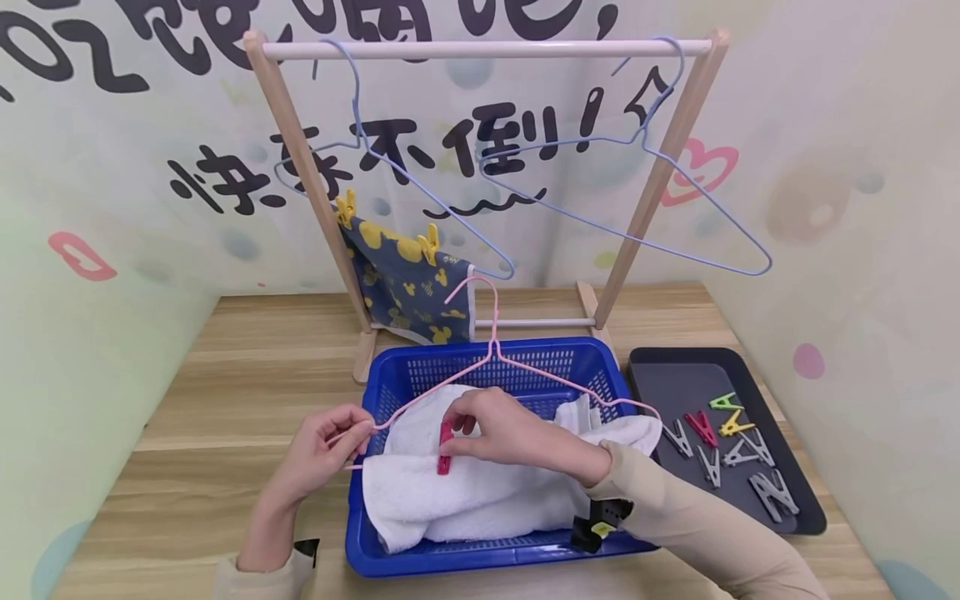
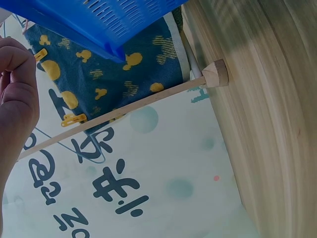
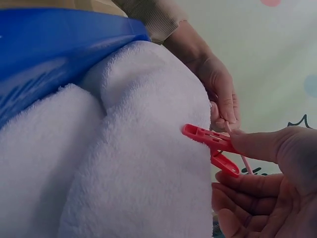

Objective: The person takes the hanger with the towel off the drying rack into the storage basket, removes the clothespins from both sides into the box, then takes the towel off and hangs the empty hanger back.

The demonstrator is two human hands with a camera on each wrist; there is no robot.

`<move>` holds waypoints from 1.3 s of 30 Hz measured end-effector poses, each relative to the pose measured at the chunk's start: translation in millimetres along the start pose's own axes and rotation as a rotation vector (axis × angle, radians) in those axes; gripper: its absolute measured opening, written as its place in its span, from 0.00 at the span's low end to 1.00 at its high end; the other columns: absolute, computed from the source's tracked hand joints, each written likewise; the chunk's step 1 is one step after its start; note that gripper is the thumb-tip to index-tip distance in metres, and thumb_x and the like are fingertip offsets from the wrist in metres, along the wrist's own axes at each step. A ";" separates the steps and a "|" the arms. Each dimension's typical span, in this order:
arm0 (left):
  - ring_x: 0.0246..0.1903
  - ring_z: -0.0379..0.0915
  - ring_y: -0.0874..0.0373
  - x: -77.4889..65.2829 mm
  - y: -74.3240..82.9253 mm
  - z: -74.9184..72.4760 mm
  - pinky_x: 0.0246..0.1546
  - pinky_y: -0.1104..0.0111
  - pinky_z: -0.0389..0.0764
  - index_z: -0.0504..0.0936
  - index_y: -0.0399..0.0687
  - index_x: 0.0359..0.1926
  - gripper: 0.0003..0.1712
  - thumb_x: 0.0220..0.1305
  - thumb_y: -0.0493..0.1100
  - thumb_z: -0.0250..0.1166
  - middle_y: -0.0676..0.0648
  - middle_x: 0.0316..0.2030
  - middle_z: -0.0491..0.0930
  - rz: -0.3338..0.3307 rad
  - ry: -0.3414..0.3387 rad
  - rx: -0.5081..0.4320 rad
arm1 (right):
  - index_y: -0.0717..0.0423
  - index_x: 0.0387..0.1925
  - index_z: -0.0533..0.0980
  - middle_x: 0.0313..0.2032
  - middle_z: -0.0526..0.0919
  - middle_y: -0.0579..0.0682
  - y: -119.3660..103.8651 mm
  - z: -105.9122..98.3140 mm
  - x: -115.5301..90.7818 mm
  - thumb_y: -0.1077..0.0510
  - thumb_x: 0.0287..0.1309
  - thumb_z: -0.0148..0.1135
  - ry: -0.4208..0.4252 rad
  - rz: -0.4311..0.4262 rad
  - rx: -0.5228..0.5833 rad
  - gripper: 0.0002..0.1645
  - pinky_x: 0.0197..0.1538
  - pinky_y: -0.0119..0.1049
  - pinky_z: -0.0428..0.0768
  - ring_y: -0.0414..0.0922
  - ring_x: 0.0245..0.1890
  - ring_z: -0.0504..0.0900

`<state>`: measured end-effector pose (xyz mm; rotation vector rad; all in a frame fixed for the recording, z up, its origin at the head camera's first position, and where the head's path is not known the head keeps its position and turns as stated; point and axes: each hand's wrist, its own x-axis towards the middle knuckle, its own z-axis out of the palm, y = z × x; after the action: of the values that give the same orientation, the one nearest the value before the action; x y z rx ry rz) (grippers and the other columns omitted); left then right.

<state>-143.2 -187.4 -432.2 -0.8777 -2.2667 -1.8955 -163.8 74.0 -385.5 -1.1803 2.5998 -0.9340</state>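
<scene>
While pinching pink hanger (image 1: 494, 337) with left hand (image 1: 324, 446), holding red clothespin (image 1: 445, 450) with right hand (image 1: 506, 427), against white towel (image 1: 480, 496), above blue basket (image 1: 450, 563) on tabletop (image 1: 187, 433)

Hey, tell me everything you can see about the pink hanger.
The pink hanger is thin, apparently coated wire. Its hook, hooked on nothing, curls over toward the left of the head view; below the neck, two shoulders slope out, the right one dipping into a notch. It is over the blue basket, with the left hand pinching it near its left end. A white towel is draped over the lower bar, hiding most of it. Whether the red clip touches the hanger cannot be told.
</scene>
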 end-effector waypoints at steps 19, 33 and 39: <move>0.13 0.60 0.58 0.8 -1.2 -0.1 0.05 0.70 0.59 0.72 0.29 0.29 0.07 0.61 0.21 0.52 0.47 0.17 0.69 0.001 0.025 0.003 | 0.53 0.23 0.79 0.24 0.80 0.41 3.7 4.6 -2.8 0.61 0.48 0.71 0.183 -0.147 0.158 0.06 0.31 0.28 0.77 0.31 0.26 0.74; 0.11 0.60 0.59 0.5 -1.9 2.2 0.05 0.74 0.63 0.72 0.28 0.28 0.06 0.61 0.22 0.52 0.48 0.16 0.69 -0.033 0.028 0.009 | 0.56 0.27 0.79 0.25 0.81 0.44 7.7 -28.9 -15.5 0.61 0.50 0.70 0.241 -0.064 0.208 0.06 0.31 0.31 0.78 0.35 0.26 0.75; 0.12 0.61 0.61 1.1 -0.8 1.9 0.06 0.75 0.63 0.73 0.29 0.28 0.07 0.61 0.22 0.53 0.48 0.16 0.70 -0.034 0.031 0.031 | 0.55 0.29 0.79 0.27 0.81 0.43 23.2 -59.0 -43.0 0.61 0.50 0.70 0.300 0.015 0.158 0.06 0.30 0.31 0.79 0.36 0.26 0.78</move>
<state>-143.8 -185.3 -433.0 -0.8051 -2.3009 -1.8693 -170.5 145.0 -357.4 -1.0506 2.6863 -1.3802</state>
